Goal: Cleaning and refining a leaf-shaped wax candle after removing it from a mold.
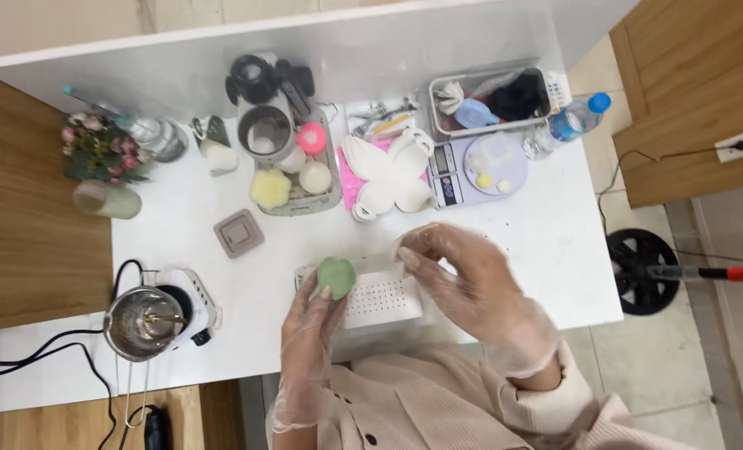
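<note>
Overhead view of a white table [555,242]. 2 hands in clear gloves work above a white perforated box [380,296] near the table's front edge. The left hand [309,321], at the box's left end, pinches a round green soap-like piece [336,277] between thumb and fingertips. The right hand [463,279], over the box's right end, has its fingers curled around something clear, hard to identify. Behind the box sit white moulds [388,175] and a small scale [476,167]. A light, steady pinch likely avoids denting the piece.
</note>
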